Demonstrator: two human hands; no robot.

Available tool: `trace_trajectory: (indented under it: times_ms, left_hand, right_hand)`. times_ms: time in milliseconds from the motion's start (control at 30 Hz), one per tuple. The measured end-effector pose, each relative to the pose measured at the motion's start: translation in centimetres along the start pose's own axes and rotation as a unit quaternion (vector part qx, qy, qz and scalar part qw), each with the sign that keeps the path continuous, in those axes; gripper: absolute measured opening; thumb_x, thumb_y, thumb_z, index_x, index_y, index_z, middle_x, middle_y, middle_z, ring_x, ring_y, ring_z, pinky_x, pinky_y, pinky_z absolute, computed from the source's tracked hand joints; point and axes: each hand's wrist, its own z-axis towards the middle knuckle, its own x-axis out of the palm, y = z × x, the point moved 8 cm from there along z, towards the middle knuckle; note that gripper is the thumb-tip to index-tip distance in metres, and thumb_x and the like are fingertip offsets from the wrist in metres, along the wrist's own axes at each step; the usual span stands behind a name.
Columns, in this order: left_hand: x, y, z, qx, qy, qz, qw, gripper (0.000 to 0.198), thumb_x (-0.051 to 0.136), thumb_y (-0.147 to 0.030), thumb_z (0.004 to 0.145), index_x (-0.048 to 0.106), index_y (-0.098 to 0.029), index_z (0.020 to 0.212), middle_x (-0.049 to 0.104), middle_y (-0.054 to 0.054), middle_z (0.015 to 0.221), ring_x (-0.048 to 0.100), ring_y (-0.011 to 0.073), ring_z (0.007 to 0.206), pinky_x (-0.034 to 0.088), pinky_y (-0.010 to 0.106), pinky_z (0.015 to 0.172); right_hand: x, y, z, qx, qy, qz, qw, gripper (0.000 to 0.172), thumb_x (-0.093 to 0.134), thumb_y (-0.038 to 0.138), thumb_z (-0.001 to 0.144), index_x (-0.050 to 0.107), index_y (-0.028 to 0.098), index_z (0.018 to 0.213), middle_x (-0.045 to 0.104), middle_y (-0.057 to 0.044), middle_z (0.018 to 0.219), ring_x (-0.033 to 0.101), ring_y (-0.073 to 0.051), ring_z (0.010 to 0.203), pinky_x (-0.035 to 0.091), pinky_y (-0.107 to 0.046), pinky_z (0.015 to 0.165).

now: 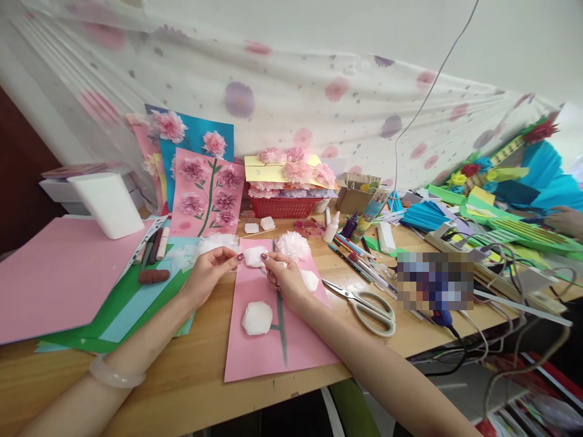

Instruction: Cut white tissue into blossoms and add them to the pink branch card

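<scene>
A pink sheet of paper [255,358] lies in front of me with a painted grey-green stem [281,331]. Over its upper left part, my left hand [210,273] and my right hand [288,279] pinch at opposite edges of a white tissue paper flower [255,257]. Its layers are pressed flat. Lower on the sheet rests another flat white tissue flower [257,318], left of the stem. A third one [310,281] is partly behind my right hand. At the top right sits a fluffed-out white flower [294,245].
Scissors [371,309] lie right of the sheet, near pens [350,264] and a glue bottle [332,227]. Farther right are a blue glue gun [441,317] and cables. Behind stand a red basket [285,207] and a finished flower picture [207,194]. Pink paper [68,273] lies left.
</scene>
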Motion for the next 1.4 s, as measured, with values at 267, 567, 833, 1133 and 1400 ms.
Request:
trace_trajectory:
  times_ms: [267,567,833,1133,1400]
  left_hand:
    - [2.0,1.0,-0.7,-0.074,0.059,-0.064,0.993,0.038,0.077,-0.046,0.062,0.069,-0.015,0.082,0.069,0.004,0.076,0.062,0.0147,0.072,0.049,0.028,0.072]
    - [1.8,1.2,-0.8,-0.080,0.035,-0.099,0.991,0.040,0.076,-0.051,0.061,0.069,-0.014,0.077,0.069,0.004,0.074,0.063,0.0156,0.070,0.051,0.030,0.075]
    - [1.6,0.8,-0.9,-0.078,0.012,-0.128,0.989,0.031,0.078,-0.036,0.060,0.064,-0.015,0.078,0.069,0.001,0.075,0.067,0.0147,0.069,0.051,0.033,0.082]
    - [-0.9,-0.3,-0.2,0.009,-0.076,-0.048,0.996,0.025,0.073,-0.037,0.063,0.065,-0.016,0.074,0.070,0.004,0.074,0.068,0.0215,0.077,0.053,0.040,0.081]
    - [1.8,-4.8,-2.7,0.338,-0.014,0.344,0.876,0.014,0.060,-0.026,0.076,0.074,-0.025,0.076,0.076,0.003,0.082,0.069,0.0216,0.080,0.045,0.042,0.095]
  right_hand:
    - [0.3,-0.1,0.1,0.005,0.021,0.027,0.999,0.032,0.073,0.044,0.065,0.059,0.018,0.077,0.039,0.008,0.050,0.028,-0.006,0.042,0.014,-0.022,0.042]
    - [0.3,-0.3,0.1,0.006,0.027,0.024,0.999,0.032,0.073,0.045,0.066,0.060,0.018,0.077,0.039,0.008,0.049,0.028,-0.005,0.042,0.013,-0.022,0.043]
    - [0.2,-0.1,0.0,0.001,0.011,0.009,1.000,0.030,0.070,0.045,0.068,0.062,0.018,0.076,0.040,0.007,0.052,0.029,-0.005,0.042,0.015,-0.022,0.043]
    - [-0.3,0.8,-0.5,-0.010,-0.026,-0.025,0.999,0.035,0.067,0.049,0.070,0.068,0.017,0.085,0.037,0.007,0.054,0.028,-0.006,0.044,0.017,-0.022,0.042]
    - [2.2,-0.5,-1.4,0.081,0.098,-0.001,0.992,0.040,0.063,0.052,0.073,0.067,0.015,0.091,0.035,0.008,0.055,0.019,-0.004,0.041,0.008,-0.022,0.041]
